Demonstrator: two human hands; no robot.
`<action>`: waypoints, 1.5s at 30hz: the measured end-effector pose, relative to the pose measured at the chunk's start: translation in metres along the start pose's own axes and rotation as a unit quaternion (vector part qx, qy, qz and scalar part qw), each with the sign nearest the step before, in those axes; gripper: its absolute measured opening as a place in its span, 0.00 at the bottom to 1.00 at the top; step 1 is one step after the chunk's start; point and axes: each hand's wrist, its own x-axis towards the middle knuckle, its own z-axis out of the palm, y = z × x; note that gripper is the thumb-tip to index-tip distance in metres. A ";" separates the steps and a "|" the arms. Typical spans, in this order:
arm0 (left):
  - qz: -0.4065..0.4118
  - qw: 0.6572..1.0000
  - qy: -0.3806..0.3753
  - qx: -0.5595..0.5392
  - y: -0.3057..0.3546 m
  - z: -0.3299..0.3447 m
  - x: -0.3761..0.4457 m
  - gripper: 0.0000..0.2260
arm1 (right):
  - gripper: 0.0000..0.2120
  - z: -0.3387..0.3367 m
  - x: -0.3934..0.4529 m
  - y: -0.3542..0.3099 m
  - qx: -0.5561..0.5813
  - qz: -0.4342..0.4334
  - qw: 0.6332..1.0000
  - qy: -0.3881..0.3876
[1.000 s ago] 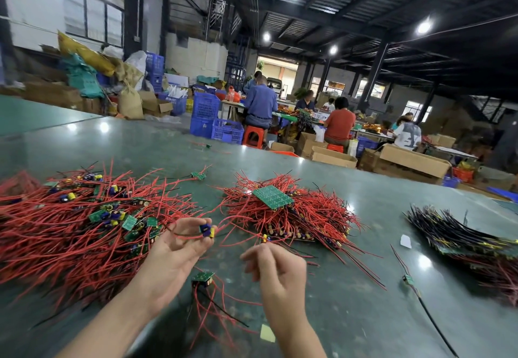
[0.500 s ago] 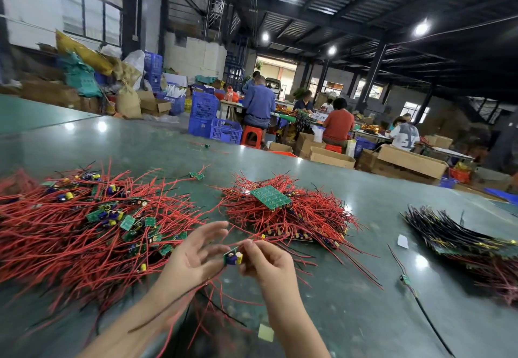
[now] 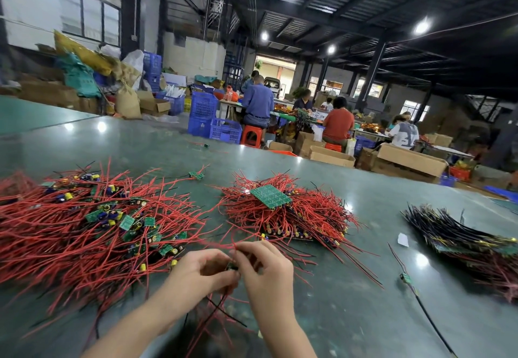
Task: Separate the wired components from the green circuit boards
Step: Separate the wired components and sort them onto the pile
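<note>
I work at a broad green table (image 3: 350, 315), smooth and glossy enough to mirror the ceiling lamps. To my left lies the largest heap, the unsorted pile (image 3: 84, 231): springy red wires tangled with small green boards and cylindrical capacitors. I judge it to be the feed stock. Ahead sits a tidier sorted pile (image 3: 294, 217), wires fanned out, with a flat rectangular green circuit board (image 3: 270, 196) resting on top. At far right a dark bundle (image 3: 462, 234) of black leads lies well apart. Nearest me, my left hand (image 3: 196, 272) and right hand (image 3: 266, 268) meet, fingers curled and pinching one small wired component (image 3: 232, 266) between them, probably to snap or twist it free. Its thin red and black leads trail down toward me.
</note>
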 end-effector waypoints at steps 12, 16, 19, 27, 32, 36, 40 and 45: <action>-0.053 0.992 -0.044 -0.105 0.004 0.000 -0.004 0.09 | 0.09 -0.001 0.004 -0.008 0.400 0.391 0.825 -0.080; -0.065 0.986 -0.063 -0.142 0.005 -0.001 -0.002 0.03 | 0.05 -0.005 0.006 -0.013 0.331 0.321 0.884 -0.077; -0.101 0.981 -0.050 -0.157 0.006 0.003 0.000 0.07 | 0.08 -0.007 0.007 -0.015 0.225 0.228 0.945 -0.068; -0.057 0.998 0.003 -0.009 0.005 -0.002 0.002 0.11 | 0.06 -0.007 0.009 -0.014 0.244 0.241 0.938 -0.045; 0.030 0.998 0.013 0.062 0.001 -0.002 -0.001 0.11 | 0.04 -0.009 0.010 -0.014 0.270 0.282 0.919 -0.053; 0.091 0.991 0.025 0.097 0.002 -0.004 0.000 0.11 | 0.02 -0.011 0.011 -0.013 0.294 0.310 0.902 -0.061; 0.128 0.986 0.015 0.108 0.004 -0.005 -0.001 0.10 | 0.03 -0.012 0.012 -0.012 0.413 0.392 0.817 -0.085; 0.150 0.983 0.016 0.102 0.005 -0.006 -0.001 0.06 | 0.04 -0.012 0.012 -0.012 0.528 0.433 0.723 -0.104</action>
